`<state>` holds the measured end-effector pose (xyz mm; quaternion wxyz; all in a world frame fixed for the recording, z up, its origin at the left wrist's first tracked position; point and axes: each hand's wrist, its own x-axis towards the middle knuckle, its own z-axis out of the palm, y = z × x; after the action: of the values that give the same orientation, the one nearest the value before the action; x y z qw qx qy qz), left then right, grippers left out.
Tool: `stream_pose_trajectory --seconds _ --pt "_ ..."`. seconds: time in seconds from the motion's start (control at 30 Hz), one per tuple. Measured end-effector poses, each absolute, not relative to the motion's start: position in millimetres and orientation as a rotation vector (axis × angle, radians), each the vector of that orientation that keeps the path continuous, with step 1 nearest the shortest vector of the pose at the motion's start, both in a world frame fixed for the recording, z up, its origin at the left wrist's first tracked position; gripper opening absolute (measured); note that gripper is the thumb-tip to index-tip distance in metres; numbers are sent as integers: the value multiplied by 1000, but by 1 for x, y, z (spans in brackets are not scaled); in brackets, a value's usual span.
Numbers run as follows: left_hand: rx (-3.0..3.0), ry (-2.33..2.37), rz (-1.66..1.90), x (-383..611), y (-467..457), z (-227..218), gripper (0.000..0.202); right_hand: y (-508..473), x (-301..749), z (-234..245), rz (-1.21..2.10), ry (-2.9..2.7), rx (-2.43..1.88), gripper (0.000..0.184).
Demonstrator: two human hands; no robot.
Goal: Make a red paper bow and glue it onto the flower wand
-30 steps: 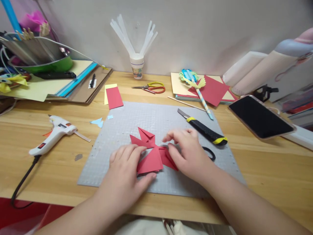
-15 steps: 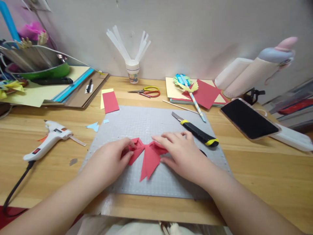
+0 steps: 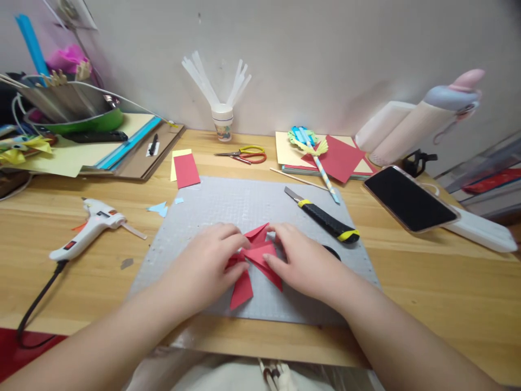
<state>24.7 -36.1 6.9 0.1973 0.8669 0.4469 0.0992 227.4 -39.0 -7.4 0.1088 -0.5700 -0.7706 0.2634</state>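
Between our left hand [image 3: 207, 258] and right hand [image 3: 303, 258], the folded paper [image 3: 257, 253] has turned over the mat [image 3: 244, 201], bringing other flaps to our fingers. The left pinches one side; the right curls opposite, whether pinching we cannot tell.

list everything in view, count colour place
folded paper: 1, red, between hands
cutting mat: 1, grey, centre
desk: 1, brown, underneath
utility knife: 1, mostly black, on mat
loop: 1, black, beside right hand
glue gun: 1, white, left
paper scraps: several, blue, mat's left
cards: 2, red and yellow, back left
scissors: 1, red and yellow, behind mat
cup of strips: 1, white, near wall
paper flower: 1, blue, back right
paper piles: 2, mixed, back corners
phone: 1, black, right
bottle: 1, pinkish, back right
pot: 1, silver, back left
left hand: 1, bare, touching paper
right hand: 1, bare, touching paper
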Motion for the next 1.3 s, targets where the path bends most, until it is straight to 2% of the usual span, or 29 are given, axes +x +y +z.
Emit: stream_pose_trajectory --seconds 0.1,0.17,0.33,0.57,0.77,0.9,1.1,1.17,1.3 --pt "2590 1159 128 33 -24 3 9 -36 225 -11 801 -2290 -1685 13" --pt "2630 1147 60 38 -20 2 12 -32 225 -14 814 -2291 -1649 10" --pt "2605 1096 -30 42 -17 3 23 -29 229 -13 884 -2298 -1620 15" --pt "2680 1008 -48 35 -15 -2 5 -32 230 -14 1102 -2155 -1591 14" --pt "2569 1408 4 35 -16 -10 18 -19 226 -31 1068 -1958 -1340 30" --pt "2485 1559 63 36 -15 -15 21 -15 228 -33 1114 -1881 -1467 31" --pt "2454 1271 188 27 -7 -21 26 -19 239 -8 1163 -2077 -1727 14" --pt "2439 1218 194 24 -5 -22 28 -22 240 -2 1105 -2177 -1824 9" --pt "2403 1187 163 24 -4 -20 27 -25 238 0 972 -2278 -1982 9"
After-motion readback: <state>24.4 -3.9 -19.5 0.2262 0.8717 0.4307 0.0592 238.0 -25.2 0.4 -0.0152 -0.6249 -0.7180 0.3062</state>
